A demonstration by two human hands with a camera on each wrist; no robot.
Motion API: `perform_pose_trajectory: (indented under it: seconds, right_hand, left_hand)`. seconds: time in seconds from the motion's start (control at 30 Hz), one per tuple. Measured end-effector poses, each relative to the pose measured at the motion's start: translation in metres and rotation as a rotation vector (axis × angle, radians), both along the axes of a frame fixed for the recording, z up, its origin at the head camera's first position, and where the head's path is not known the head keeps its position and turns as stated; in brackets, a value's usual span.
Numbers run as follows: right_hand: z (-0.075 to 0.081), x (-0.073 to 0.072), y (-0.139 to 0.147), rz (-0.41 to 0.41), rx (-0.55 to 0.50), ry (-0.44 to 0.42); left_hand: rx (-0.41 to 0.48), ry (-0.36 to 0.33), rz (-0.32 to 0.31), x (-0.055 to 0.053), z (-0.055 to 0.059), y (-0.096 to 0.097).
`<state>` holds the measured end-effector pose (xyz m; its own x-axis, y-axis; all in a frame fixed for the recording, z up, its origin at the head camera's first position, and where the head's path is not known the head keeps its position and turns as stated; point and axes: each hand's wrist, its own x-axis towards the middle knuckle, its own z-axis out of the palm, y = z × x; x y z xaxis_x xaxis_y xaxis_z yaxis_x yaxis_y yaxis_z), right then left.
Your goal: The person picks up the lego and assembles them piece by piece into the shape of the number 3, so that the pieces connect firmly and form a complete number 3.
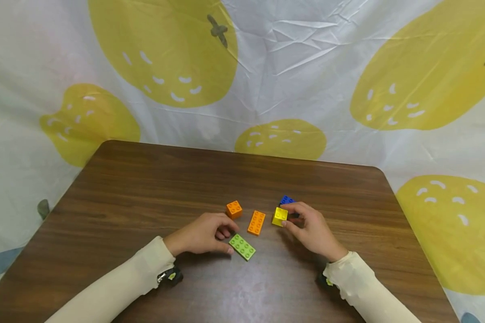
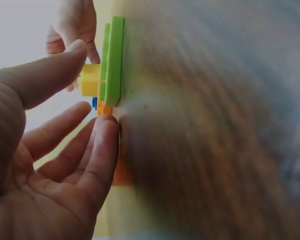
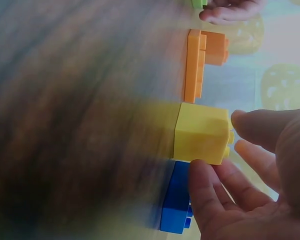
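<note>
Left hand (image 1: 204, 233): fingers loose and spread, not grasping. Green brick (image 1: 242, 247) sits just ahead of the thumb-to-index gap, thumb by its near-left end, index by its far-left end. Left wrist view has the brick beyond the fingertips, no pinch on it; light contact can't be ruled out.

Right hand (image 1: 313, 231): thumb and index bent around the right side of the yellow brick (image 1: 279, 218). Index meets its lower edge in the right wrist view; thumb is right by the studs. Can't tell if they're actually gripping. Yellow's base looks down at the tabletop, studs up.

Blue brick (image 1: 287, 200): just behind yellow, partly covered by the right index.

Between the hands: long orange brick (image 1: 256, 223), flat, studs up, left of yellow and past green's far side. Small orange brick (image 1: 234, 209) is beyond it to the left, just past the left fingertips, apart from the long one in the head view.

All on a dark wood-grain table (image 1: 165, 184). Cream sleeves (image 1: 113, 282) on both arms, dark gear (image 1: 177, 275) under the left cuff. Backdrop: white cloth (image 1: 275, 80) with big yellow fruit prints.
</note>
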<state>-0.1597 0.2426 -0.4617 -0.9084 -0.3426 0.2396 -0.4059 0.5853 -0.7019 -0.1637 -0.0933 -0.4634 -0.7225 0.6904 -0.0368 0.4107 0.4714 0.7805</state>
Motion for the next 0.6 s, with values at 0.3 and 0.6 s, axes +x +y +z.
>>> perform_pose_trajectory:
  seconds: [0.3, 0.6]
  right_hand:
    - [0.001, -0.004, 0.001, -0.017, 0.1, 0.009]
    - [0.001, -0.006, 0.0, -0.033, 0.114, -0.021]
  left_hand:
    - [0.011, -0.051, -0.02, -0.008, -0.004, 0.003]
    - [0.025, -0.048, -0.028, -0.011, -0.007, 0.007]
